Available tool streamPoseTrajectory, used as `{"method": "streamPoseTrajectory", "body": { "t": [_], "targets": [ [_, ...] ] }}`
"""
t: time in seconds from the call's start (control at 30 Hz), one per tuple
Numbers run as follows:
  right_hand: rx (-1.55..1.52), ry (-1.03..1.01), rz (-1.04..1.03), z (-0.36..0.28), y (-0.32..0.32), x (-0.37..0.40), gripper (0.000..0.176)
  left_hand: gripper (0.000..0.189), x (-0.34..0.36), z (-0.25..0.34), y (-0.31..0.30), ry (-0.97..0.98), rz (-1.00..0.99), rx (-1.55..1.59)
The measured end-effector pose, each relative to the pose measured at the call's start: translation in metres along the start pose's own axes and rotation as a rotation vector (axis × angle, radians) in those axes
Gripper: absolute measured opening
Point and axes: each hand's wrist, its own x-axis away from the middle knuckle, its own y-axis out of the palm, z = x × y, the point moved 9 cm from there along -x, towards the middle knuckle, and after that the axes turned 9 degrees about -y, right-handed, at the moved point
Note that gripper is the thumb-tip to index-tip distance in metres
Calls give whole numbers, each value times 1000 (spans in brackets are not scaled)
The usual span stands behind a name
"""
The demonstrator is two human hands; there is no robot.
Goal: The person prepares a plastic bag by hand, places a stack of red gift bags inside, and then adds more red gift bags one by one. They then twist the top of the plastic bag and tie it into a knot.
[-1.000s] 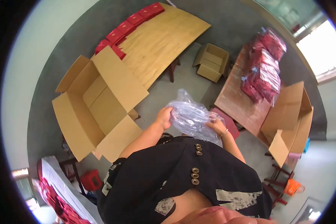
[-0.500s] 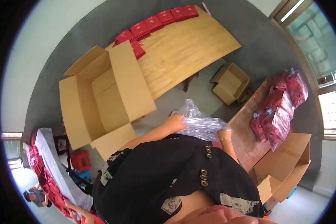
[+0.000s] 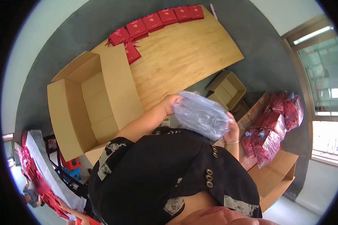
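A clear plastic bag (image 3: 202, 114) is stretched between my two hands in front of my chest. My left hand (image 3: 172, 104) grips its left end, fingers closed over the edge. On the other end, my right hand (image 3: 232, 129), with a bracelet at the wrist, is wrapped round the plastic. The bag looks bunched and wrinkled, and nothing shows inside it. Left of my left arm stands a large open cardboard box (image 3: 58, 116) with its flaps spread.
Red printed gift bags (image 3: 152, 22) line the far edge of a wooden table (image 3: 184, 56). A smaller open carton (image 3: 229, 88) sits beyond my right hand. Filled clear sacks of red items (image 3: 274, 127) and another carton (image 3: 274, 178) are at right. People work at lower left.
The plastic bag has risen away from my body and spread wider between my hands. Both hands have moved up, and my view has shifted slightly.
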Motion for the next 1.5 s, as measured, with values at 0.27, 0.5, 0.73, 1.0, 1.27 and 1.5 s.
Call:
{"method": "streamPoseTrajectory", "body": {
  "t": [0.27, 0.5, 0.73, 1.0, 1.27, 1.5],
  "targets": [
    [-203, 46, 235, -54, -86, -142, 31, 50, 20, 31, 68, 213, -365, -262],
    [365, 138, -172, -93, -4, -261, 24, 49, -18, 96, 95, 522, 603, -1380],
    [1286, -377, -603, -109, 78, -334, 38, 83, -11, 130, 115, 498, 1347, -1299],
    [1369, -268, -1274, 0, 163, -274, 28, 72, -6, 137, 146, 512, 1163, -1120],
    [1890, 371, -1417, 97, 55, -344, 38, 74, -24, 155, 37, 568, 1278, -833],
    [2008, 392, -1358, 83, 63, -383, 47, 68, -68, 165, -1, 83, 933, -965]
  ]
}}
